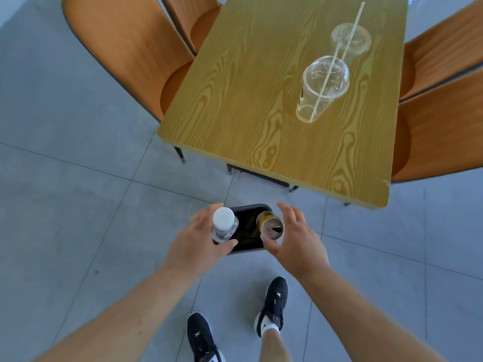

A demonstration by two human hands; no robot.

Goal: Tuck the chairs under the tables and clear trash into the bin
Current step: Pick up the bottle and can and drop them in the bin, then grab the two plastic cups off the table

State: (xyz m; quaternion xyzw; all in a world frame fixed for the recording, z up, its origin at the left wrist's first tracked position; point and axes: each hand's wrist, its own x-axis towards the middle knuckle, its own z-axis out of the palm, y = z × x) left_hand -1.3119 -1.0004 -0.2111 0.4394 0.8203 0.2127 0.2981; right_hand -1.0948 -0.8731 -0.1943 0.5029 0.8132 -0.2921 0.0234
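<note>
Trash is held over the dark bin [248, 242] on the floor, presumably so it can be dropped straight in. A clear bottle [224, 226] with a white cap is wrapped by the left hand [197, 239], thumb and fingers curled around it. A gold can [270, 226] is pinched loosely by the right hand [295, 241], whose fingers are spread as if for release. Two clear plastic cups [324, 84] with straws are left standing on the wooden table [261, 100], and the orange chairs [125, 48] are seen partly tucked in around it.
</note>
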